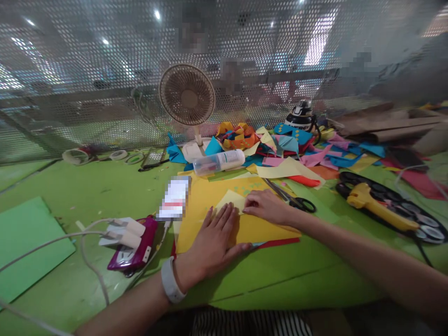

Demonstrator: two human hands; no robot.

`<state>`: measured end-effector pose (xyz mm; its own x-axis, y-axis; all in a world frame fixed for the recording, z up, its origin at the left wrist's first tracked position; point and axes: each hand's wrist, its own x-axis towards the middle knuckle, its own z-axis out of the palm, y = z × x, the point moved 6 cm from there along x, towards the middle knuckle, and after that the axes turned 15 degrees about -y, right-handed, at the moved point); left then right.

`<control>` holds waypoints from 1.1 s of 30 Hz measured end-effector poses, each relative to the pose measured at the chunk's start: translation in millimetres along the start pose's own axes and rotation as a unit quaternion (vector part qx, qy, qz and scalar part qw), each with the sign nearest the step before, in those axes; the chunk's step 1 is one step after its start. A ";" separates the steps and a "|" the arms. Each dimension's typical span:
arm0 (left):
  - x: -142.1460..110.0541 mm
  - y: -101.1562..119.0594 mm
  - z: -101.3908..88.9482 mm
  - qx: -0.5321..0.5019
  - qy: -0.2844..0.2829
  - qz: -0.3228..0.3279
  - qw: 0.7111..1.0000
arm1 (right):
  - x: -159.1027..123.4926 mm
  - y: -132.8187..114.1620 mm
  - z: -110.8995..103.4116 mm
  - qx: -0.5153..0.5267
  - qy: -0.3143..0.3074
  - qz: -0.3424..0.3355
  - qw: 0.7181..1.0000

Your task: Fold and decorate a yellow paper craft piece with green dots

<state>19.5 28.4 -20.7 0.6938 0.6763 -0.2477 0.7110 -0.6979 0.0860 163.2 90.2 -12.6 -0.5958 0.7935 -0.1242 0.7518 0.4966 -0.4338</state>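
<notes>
My left hand (213,240), with a light grey band on the wrist, lies flat with its fingers stretched over a small pale yellow sheet (228,198). Under that sheet is a larger deep yellow sheet (269,229), stacked over red paper (282,242). My right hand (268,205) is closed, its curled fingers at the pale sheet's right edge; they appear to pinch it, though the fingertips are partly hidden. Black-handled scissors (304,204) lie just beyond my right wrist. Left of the paper stack rests a lit phone (175,198) with a cable plugged in.
A purple power strip (147,240) with white plugs and trailing cables sits at left, near green paper (28,247). Behind stand a fan (189,95), a lying bottle (227,161) and coloured paper scraps (318,154). A yellow glue gun (385,212) lies right on a black tray.
</notes>
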 end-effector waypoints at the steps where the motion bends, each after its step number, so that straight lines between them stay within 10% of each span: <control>1: -0.3 0.1 -0.4 -0.002 0.000 0.003 1.000 | -0.5 1.0 -0.8 -0.003 -0.006 0.000 1.000; 33: -0.2 -0.2 -0.7 0.007 0.007 0.013 1.000 | -27.7 48.9 -29.8 0.025 -0.095 0.084 0.992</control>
<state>19.3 28.5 -20.0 0.7141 0.6608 -0.2311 0.6906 -0.7189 0.0785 224.8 103.0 -3.8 -0.5101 0.7799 -0.3628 0.8326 0.3417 -0.4359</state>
